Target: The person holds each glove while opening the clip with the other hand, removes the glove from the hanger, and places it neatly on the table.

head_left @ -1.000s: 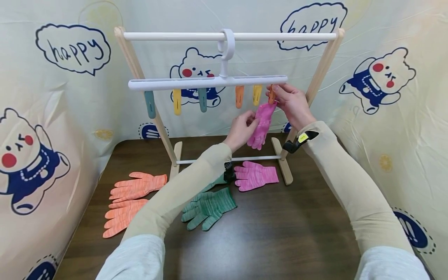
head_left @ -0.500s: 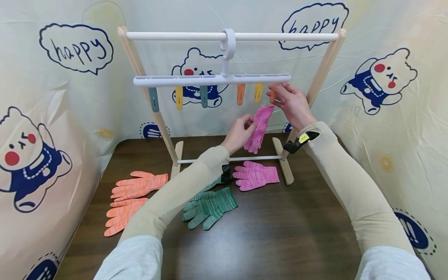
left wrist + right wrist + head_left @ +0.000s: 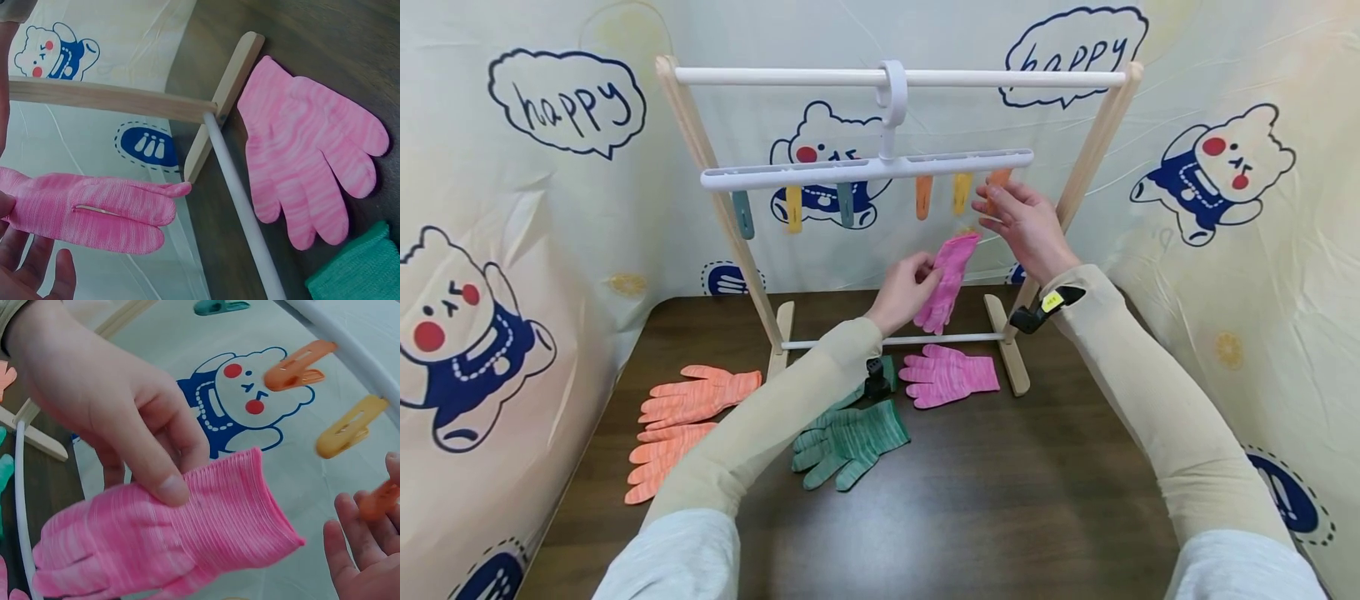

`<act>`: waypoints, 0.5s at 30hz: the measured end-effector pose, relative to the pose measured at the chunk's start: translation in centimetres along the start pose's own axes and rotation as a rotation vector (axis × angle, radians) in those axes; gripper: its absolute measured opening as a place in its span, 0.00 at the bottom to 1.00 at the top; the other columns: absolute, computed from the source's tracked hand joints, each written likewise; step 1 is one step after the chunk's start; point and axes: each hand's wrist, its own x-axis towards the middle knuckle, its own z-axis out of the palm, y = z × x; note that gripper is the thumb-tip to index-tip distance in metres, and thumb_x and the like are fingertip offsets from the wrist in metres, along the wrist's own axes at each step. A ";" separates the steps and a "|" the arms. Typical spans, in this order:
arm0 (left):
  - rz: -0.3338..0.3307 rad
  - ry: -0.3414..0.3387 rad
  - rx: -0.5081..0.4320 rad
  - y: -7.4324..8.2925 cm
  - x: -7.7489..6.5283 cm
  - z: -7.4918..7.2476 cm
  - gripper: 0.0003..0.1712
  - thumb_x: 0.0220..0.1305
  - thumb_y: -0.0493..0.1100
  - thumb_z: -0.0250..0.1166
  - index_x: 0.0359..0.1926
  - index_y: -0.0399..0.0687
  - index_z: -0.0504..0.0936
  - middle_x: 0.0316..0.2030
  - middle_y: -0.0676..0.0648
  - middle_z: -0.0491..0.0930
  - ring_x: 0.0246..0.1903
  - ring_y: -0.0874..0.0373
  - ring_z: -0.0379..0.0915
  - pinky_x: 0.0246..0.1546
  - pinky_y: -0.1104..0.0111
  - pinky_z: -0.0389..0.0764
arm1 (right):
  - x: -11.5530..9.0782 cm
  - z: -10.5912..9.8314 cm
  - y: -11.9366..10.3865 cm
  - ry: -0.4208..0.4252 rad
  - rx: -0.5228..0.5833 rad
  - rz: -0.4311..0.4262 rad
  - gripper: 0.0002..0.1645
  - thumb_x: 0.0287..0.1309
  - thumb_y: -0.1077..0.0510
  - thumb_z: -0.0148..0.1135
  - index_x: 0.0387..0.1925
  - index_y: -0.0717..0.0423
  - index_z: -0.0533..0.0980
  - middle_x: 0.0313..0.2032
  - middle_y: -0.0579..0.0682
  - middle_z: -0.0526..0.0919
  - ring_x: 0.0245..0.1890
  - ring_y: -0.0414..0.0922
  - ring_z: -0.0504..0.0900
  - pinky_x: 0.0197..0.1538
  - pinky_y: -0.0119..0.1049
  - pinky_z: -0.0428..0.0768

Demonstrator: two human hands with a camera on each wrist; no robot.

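My left hand [image 3: 904,292] pinches a pink knitted glove [image 3: 951,279] between thumb and fingers near its cuff. In the right wrist view the cuff [image 3: 244,509] faces the clips, with the glove's fingers pointing away. My right hand [image 3: 1026,223] holds the orange clip [image 3: 999,177] at the right end of the white hanger [image 3: 797,173]; its fingers cover the clip's lower part. The held glove hangs below and left of this clip, apart from it. A second pink glove [image 3: 951,377] lies flat on the table beneath.
More clips hang along the bar: orange [image 3: 923,197], yellow [image 3: 962,193], and teal [image 3: 742,215] among them. The hanger hooks over a rack's white rod [image 3: 775,77] between wooden posts [image 3: 1093,142]. Orange gloves [image 3: 700,396] and green gloves [image 3: 853,442] lie on the table.
The pink glove in my left hand has moved down and left, away from the orange clip. The hanger has shifted right and its right end has risen, with the end clip now tilted.
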 end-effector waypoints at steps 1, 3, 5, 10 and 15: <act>-0.006 0.001 0.005 -0.1 -0.1 -0.1 0.11 0.78 0.42 0.59 0.52 0.40 0.83 0.41 0.44 0.84 0.39 0.53 0.77 0.43 0.67 0.79 | -0.1 0.0 0.1 0.000 -0.015 0.000 0.22 0.72 0.54 0.64 0.62 0.57 0.75 0.55 0.52 0.84 0.59 0.47 0.81 0.72 0.46 0.69; -0.011 0.003 0.015 -0.2 -0.3 -0.2 0.11 0.78 0.42 0.59 0.52 0.41 0.82 0.41 0.44 0.84 0.39 0.53 0.76 0.43 0.67 0.79 | -0.3 -0.2 0.3 -0.001 -0.057 0.000 0.24 0.72 0.53 0.64 0.64 0.57 0.74 0.59 0.52 0.82 0.61 0.48 0.80 0.72 0.45 0.70; -0.015 0.000 0.021 -0.3 -0.5 -0.3 0.11 0.78 0.43 0.59 0.51 0.41 0.82 0.40 0.44 0.83 0.39 0.53 0.76 0.42 0.67 0.78 | -0.5 -0.4 0.6 -0.005 -0.103 -0.004 0.27 0.73 0.52 0.64 0.67 0.58 0.72 0.60 0.52 0.80 0.63 0.49 0.78 0.71 0.45 0.70; -0.022 -0.007 0.033 -0.8 -1.0 -0.7 0.09 0.78 0.42 0.59 0.49 0.42 0.82 0.39 0.45 0.83 0.38 0.53 0.75 0.43 0.66 0.78 | -1.2 -1.0 1.3 -0.017 -0.203 -0.007 0.29 0.74 0.52 0.62 0.69 0.60 0.70 0.61 0.53 0.79 0.63 0.49 0.78 0.71 0.44 0.72; -0.029 -0.022 0.032 -1.3 -1.5 -1.0 0.10 0.78 0.43 0.59 0.50 0.43 0.83 0.40 0.45 0.83 0.39 0.53 0.75 0.44 0.65 0.79 | -2.0 -1.8 2.0 -0.021 -0.229 0.003 0.28 0.74 0.50 0.62 0.66 0.62 0.72 0.55 0.51 0.83 0.58 0.46 0.81 0.69 0.44 0.74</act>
